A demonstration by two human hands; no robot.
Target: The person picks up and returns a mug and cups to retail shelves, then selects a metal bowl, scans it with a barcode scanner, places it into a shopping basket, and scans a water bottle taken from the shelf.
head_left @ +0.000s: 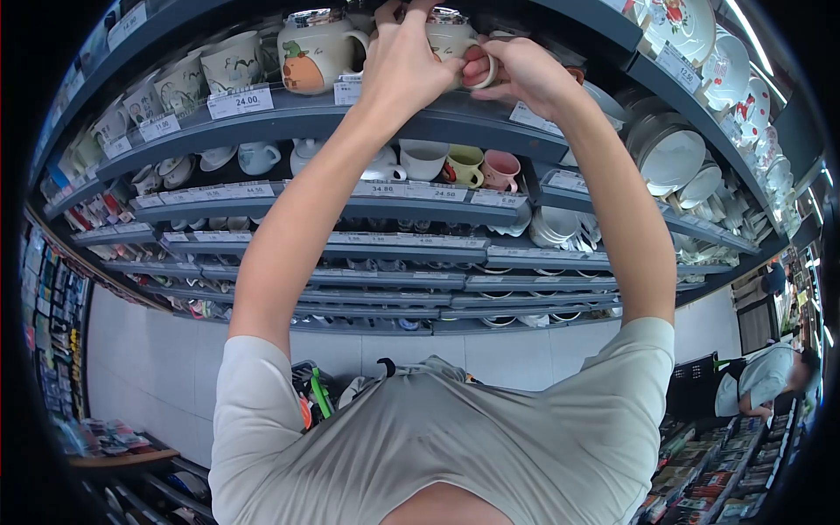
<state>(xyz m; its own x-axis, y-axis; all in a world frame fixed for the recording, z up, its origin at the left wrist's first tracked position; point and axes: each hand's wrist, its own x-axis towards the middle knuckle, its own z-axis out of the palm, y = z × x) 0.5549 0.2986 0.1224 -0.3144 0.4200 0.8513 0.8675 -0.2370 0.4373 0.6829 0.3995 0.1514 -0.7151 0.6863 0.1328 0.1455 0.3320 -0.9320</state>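
A cream lidded mug (448, 42) with a shiny top stands at the upper shelf, between my two hands. My left hand (404, 63) closes on its left side and top, fingertips up at the lid. Around the mug's handle on the right, my right hand (534, 74) is closed, with fingers partly behind the handle. Left of my left hand is a similar mug (308, 54) printed with a green and orange cartoon animal. My hands cover part of the held mug's print, and its base is hard to see.
Patterned cups (232, 63) line the upper shelf to the left, above price tags (241, 101). The shelf below carries a yellow-green mug (464, 164) and a pink mug (500, 170). White plates (672, 161) are stacked at right. A person (770, 381) with a black basket (691, 385) is at far right.
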